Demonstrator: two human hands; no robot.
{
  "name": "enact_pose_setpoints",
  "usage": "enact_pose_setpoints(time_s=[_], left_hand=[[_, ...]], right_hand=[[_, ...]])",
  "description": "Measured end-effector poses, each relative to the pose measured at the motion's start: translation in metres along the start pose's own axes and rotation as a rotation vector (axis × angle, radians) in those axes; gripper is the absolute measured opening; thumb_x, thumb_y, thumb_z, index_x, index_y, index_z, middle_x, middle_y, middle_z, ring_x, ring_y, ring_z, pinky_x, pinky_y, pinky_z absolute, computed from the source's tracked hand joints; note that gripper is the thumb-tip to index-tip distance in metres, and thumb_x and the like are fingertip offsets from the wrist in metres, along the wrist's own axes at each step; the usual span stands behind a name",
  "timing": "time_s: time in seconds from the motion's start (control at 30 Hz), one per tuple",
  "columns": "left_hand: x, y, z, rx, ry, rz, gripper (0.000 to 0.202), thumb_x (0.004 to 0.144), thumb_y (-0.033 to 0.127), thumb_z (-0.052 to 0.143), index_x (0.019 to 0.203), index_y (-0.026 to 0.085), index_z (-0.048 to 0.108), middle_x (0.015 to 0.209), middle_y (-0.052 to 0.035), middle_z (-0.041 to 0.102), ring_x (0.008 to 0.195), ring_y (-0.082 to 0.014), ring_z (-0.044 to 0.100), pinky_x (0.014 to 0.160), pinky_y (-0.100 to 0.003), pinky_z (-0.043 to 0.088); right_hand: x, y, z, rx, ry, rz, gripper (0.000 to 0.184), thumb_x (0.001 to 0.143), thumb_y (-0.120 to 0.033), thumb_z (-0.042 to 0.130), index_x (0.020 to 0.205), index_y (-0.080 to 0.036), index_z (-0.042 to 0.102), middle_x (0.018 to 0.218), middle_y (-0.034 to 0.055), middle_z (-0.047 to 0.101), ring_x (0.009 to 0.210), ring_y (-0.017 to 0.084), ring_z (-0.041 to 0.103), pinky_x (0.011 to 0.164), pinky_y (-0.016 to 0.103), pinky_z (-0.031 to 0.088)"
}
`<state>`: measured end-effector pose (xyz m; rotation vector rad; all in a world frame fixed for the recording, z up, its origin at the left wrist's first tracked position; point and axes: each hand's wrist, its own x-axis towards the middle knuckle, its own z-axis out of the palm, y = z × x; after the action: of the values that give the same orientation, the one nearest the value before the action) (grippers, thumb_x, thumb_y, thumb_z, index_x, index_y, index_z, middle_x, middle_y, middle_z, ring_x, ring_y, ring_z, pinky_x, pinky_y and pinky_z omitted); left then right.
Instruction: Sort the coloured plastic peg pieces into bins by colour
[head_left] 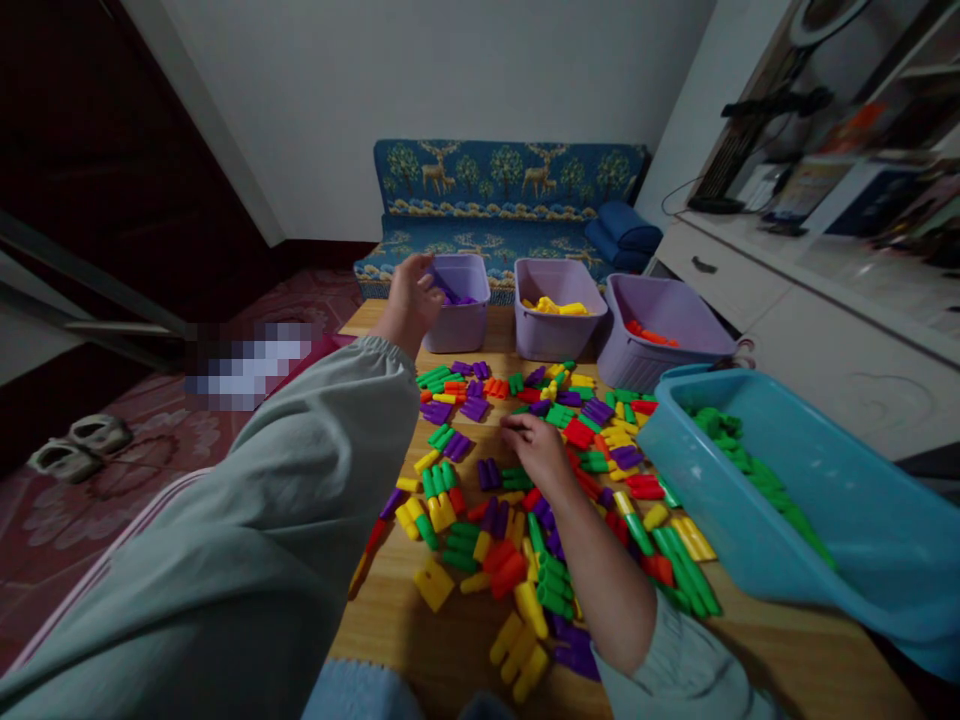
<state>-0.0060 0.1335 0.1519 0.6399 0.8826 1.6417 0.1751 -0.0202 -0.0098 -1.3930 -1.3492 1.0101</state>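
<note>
My left hand (411, 300) is at the left edge of a lilac bin (459, 325) that holds purple plastic building pieces (456, 299). Its fingers are apart and bent toward the bin, with nothing visible in them. Over the middle of the scattered pieces, my right hand (537, 452) has its fingers drawn together, pointing left. Whatever its fingertips may hold cannot be made out. Close by lie a purple piece (474, 409), a red piece (578, 433) and a dark purple piece (489, 474). Green, yellow and orange pieces surround them on the wooden table (442, 655).
A second lilac bin (551, 335) contains yellow pieces, and a third (637, 360) orange-red ones. At the right, a large blue tub (705, 520) holds green pieces. A deer-patterned sofa (510, 180) stands behind the table, a white cabinet (810, 340) to the right.
</note>
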Motion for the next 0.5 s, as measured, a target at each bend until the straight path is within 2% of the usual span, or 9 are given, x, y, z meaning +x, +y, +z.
enact_pose_setpoints(time_s=[0.1, 0.2, 0.27, 0.33, 0.4, 0.5], left_hand=[[-0.031, -0.015, -0.012, 0.051, -0.097, -0.055, 0.017, 0.075, 0.019, 0.063, 0.092, 0.017, 0.065, 0.091, -0.0075, 0.066, 0.087, -0.0156, 0.062, 0.08, -0.024, 0.047], [-0.075, -0.033, -0.033, 0.292, -0.246, -0.079, 0.028, 0.069, 0.02, 0.07, 0.097, 0.016, 0.069, 0.089, -0.0067, 0.069, 0.081, -0.0165, 0.064, 0.078, -0.027, 0.048], [-0.104, -0.044, -0.053, 0.519, -0.297, -0.097, 0.031, 0.067, 0.027, 0.074, 0.095, 0.016, 0.071, 0.084, -0.0076, 0.07, 0.083, -0.0207, 0.065, 0.076, -0.03, 0.049], [-0.128, -0.051, -0.073, 0.785, -0.368, -0.085, 0.029, 0.06, 0.024, 0.078, 0.088, 0.018, 0.073, 0.084, -0.0084, 0.072, 0.086, -0.0254, 0.066, 0.079, -0.034, 0.049], [-0.147, -0.055, -0.09, 1.157, -0.43, 0.046, 0.037, 0.053, 0.017, 0.081, 0.089, 0.021, 0.074, 0.096, -0.01, 0.073, 0.101, -0.0315, 0.063, 0.092, -0.039, 0.046], [-0.165, -0.058, -0.101, 1.599, -0.437, 0.153, 0.047, 0.058, 0.018, 0.079, 0.104, 0.019, 0.072, 0.116, -0.017, 0.067, 0.115, -0.0374, 0.057, 0.099, -0.045, 0.042]], right_hand=[[0.001, 0.0, -0.001, -0.016, -0.009, -0.008, 0.019, 0.075, -0.024, 0.059, 0.089, -0.016, 0.07, 0.086, 0.0064, 0.073, 0.073, 0.017, 0.067, 0.068, 0.029, 0.053], [0.002, 0.002, -0.001, -0.038, -0.005, -0.032, 0.019, 0.074, -0.024, 0.061, 0.089, -0.017, 0.07, 0.088, 0.0065, 0.074, 0.079, 0.019, 0.068, 0.072, 0.031, 0.054], [0.002, 0.004, -0.001, -0.036, -0.001, -0.04, 0.018, 0.074, -0.023, 0.061, 0.089, -0.017, 0.07, 0.091, 0.0067, 0.074, 0.084, 0.02, 0.068, 0.076, 0.032, 0.054], [0.002, 0.004, 0.001, -0.023, -0.005, -0.039, 0.019, 0.075, -0.022, 0.06, 0.09, -0.017, 0.07, 0.092, 0.007, 0.074, 0.083, 0.02, 0.069, 0.076, 0.033, 0.054], [0.001, 0.003, 0.002, -0.018, -0.01, -0.039, 0.019, 0.076, -0.023, 0.059, 0.09, -0.016, 0.07, 0.09, 0.0073, 0.073, 0.08, 0.019, 0.069, 0.074, 0.033, 0.055], [-0.002, -0.001, 0.004, -0.052, -0.018, -0.056, 0.016, 0.076, -0.023, 0.059, 0.087, -0.016, 0.069, 0.086, 0.0068, 0.073, 0.077, 0.019, 0.068, 0.072, 0.032, 0.055]])
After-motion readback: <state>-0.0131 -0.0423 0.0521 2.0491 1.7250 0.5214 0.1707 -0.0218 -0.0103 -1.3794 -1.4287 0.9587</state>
